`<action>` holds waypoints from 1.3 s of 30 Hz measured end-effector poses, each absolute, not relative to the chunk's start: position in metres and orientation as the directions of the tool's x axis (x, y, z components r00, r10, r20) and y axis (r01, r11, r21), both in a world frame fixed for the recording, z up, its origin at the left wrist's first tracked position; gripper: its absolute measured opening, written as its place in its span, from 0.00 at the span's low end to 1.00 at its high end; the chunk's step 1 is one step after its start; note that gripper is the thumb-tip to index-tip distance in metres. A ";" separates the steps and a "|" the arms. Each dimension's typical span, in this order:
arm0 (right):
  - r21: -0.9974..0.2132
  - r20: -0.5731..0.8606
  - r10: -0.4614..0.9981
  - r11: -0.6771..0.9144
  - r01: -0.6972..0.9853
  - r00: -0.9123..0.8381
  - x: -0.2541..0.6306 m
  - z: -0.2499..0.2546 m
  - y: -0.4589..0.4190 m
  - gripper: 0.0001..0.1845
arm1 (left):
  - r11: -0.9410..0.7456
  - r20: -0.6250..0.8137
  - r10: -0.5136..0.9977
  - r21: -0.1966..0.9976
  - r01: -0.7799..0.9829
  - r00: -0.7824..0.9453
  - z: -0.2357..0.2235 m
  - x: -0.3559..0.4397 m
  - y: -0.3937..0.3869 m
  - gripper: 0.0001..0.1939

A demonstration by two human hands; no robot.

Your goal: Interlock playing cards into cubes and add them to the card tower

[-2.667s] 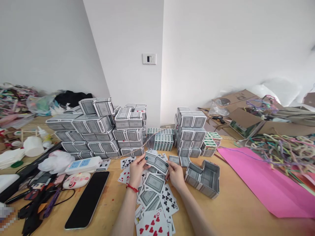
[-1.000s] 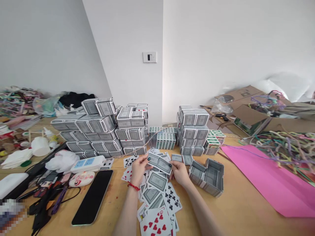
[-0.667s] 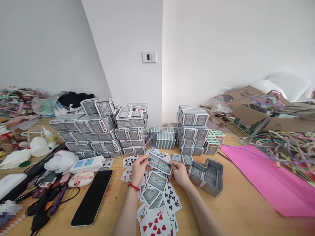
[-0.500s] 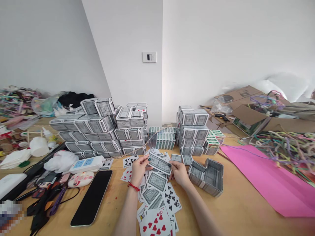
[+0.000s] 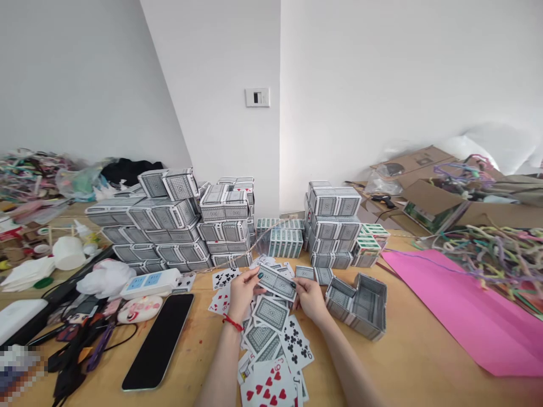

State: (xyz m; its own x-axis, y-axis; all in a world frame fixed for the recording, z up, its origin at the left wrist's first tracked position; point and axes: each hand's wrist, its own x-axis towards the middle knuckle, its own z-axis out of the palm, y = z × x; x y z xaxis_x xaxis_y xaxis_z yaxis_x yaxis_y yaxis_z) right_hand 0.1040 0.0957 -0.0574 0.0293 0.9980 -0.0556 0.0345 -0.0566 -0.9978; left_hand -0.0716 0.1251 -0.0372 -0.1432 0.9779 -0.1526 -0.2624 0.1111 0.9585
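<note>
Between my two hands is a flat strip of grey-backed playing cards (image 5: 276, 282), held tilted above the loose pile. My left hand (image 5: 242, 293), with a red string round its wrist, pinches the strip's left end. At the other end, my right hand (image 5: 310, 295) grips the right edge between thumb and fingers. Beneath lie scattered playing cards (image 5: 270, 314), some face down, some face up, with a nine of clubs (image 5: 296, 341) and a hearts card (image 5: 268, 385) showing. Right of my right hand stands an open box made of cards (image 5: 357, 305). Behind it lies another pair of cards (image 5: 314, 275).
Stacks of card-covered blocks stand at the back left (image 5: 156, 226) and back right (image 5: 334, 229). Green card packs (image 5: 284, 242) sit between them. A phone (image 5: 159, 342), a power strip (image 5: 150, 282) and a glue gun lie left. Pink paper (image 5: 466, 322) and tangled cords (image 5: 492, 260) occupy the right.
The view has shifted slightly since the earliest frame. The strip, bent at its middle then, now looks flatter. Both hands keep their grip on its ends, with the left wrist slightly moved.
</note>
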 end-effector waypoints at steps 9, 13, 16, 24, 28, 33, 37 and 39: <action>-0.997 -0.062 0.998 -0.063 0.036 0.030 0.102 -0.058 0.096 0.17 | 0.133 -0.172 0.974 0.961 -0.242 -0.147 -0.038 -0.069 0.125 0.13; -0.996 -0.075 0.997 -0.077 0.040 0.035 0.102 -0.058 0.096 0.17 | 0.147 -0.187 0.971 0.959 -0.241 -0.148 -0.038 -0.068 0.125 0.13; -0.996 -0.083 0.996 -0.085 0.039 0.040 0.102 -0.058 0.096 0.17 | 0.149 -0.189 0.970 0.959 -0.240 -0.152 -0.038 -0.068 0.126 0.13; -0.995 -0.087 0.995 -0.089 0.036 0.053 0.102 -0.056 0.096 0.17 | 0.141 -0.178 0.975 0.959 -0.246 -0.134 -0.038 -0.067 0.124 0.13; -0.995 -0.091 0.995 -0.093 0.040 0.048 0.102 -0.055 0.096 0.17 | 0.138 -0.172 0.977 0.960 -0.245 -0.125 -0.038 -0.066 0.123 0.13; -0.996 -0.073 0.996 -0.075 0.050 0.048 0.102 -0.055 0.095 0.18 | 0.148 -0.181 0.975 0.960 -0.238 -0.126 -0.037 -0.065 0.123 0.14; -0.995 -0.074 0.996 -0.077 0.061 0.050 0.101 -0.055 0.096 0.18 | 0.153 -0.188 0.974 0.956 -0.249 -0.124 -0.037 -0.064 0.123 0.14; -0.996 -0.074 0.996 -0.077 0.053 0.052 0.101 -0.055 0.095 0.18 | 0.156 -0.192 0.973 0.955 -0.254 -0.127 -0.037 -0.064 0.123 0.13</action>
State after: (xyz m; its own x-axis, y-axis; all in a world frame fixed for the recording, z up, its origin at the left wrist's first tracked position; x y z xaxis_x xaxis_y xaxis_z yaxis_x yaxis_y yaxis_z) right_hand 0.1013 0.0955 -0.0546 0.0517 0.9959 -0.0738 0.0534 -0.0766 -0.9956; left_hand -0.0641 0.1234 -0.0375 -0.1271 0.9730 -0.1925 -0.2538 0.1557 0.9547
